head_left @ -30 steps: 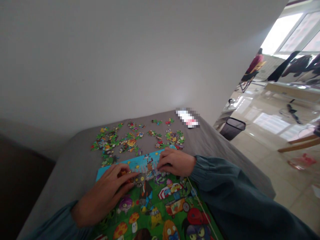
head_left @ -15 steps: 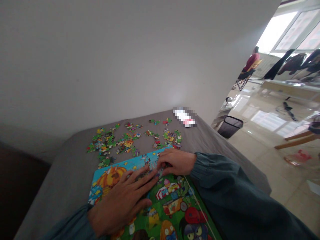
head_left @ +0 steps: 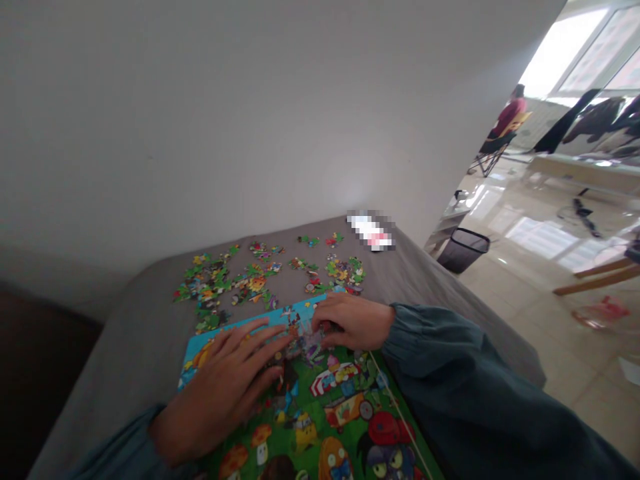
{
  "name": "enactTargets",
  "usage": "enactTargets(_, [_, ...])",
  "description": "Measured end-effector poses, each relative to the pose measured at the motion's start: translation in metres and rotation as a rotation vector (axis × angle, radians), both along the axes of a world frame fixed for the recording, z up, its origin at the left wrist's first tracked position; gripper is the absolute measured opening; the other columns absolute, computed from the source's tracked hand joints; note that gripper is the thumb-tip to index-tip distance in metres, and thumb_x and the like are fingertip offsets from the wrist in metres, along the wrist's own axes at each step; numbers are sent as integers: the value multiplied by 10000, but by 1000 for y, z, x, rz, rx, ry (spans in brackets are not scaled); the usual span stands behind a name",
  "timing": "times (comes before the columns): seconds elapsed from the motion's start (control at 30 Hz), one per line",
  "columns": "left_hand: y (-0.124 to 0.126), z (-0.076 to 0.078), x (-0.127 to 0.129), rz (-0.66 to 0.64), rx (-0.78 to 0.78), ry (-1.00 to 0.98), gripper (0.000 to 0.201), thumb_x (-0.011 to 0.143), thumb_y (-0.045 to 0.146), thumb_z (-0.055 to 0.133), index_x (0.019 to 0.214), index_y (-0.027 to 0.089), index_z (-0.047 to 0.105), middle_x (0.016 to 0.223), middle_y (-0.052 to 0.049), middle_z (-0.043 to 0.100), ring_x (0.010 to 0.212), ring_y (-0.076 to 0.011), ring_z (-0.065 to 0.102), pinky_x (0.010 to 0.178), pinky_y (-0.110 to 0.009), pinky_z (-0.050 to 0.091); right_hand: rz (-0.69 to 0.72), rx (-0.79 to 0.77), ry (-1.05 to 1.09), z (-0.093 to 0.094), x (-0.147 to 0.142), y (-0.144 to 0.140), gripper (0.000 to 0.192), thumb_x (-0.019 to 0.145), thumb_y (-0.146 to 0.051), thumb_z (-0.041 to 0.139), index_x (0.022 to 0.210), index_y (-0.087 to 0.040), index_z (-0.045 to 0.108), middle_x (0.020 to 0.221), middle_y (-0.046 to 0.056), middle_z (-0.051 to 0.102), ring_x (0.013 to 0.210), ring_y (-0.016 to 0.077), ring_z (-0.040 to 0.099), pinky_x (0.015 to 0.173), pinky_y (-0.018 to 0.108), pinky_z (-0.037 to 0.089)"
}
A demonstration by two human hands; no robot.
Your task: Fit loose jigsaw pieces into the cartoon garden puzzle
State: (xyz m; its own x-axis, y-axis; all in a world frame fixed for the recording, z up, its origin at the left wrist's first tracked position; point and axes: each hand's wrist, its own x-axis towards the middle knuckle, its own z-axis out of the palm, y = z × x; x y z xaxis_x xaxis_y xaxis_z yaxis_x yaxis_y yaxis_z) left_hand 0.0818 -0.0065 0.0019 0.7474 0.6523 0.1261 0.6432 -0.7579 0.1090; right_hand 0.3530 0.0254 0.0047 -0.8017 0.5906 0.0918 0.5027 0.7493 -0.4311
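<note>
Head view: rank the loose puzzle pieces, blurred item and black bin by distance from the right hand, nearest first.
From the right hand:
1. Loose puzzle pieces, on the grey cloth just beyond the fingers.
2. Blurred item, at the table's far right corner by the wall.
3. Black bin, on the floor past the table's right edge.

Left hand [head_left: 225, 383]: palm down, fingers [head_left: 265, 337] spread and extended forward. Right hand [head_left: 353, 321]: palm down, fingers curled inward, tips close to the left fingertips. Both forearms sleeved.
</note>
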Motion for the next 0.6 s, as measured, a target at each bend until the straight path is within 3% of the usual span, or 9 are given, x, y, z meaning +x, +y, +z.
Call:
enactTargets(0.2, [12, -3, -22, 102, 2, -43, 337, 888, 465, 518, 1183, 323, 599, 1205, -26, 623, 1160, -262, 493, 954, -444, 402, -5, 8, -27, 0, -3, -4, 408, 768, -455, 691, 1042, -162, 617, 924, 71, 630, 877, 199, 541, 788, 309, 396])
enactTargets(0.6, [10, -11, -19, 93, -47, -17, 319, 869, 509, 537, 1153, 382, 609, 1226, 12, 594, 1178, -255, 464, 966, -436, 388, -7, -41, -81, -2, 0, 0, 335, 780, -409, 695, 976, -142, 646, 852, 52, 630, 824, 183, 538, 784, 306, 387])
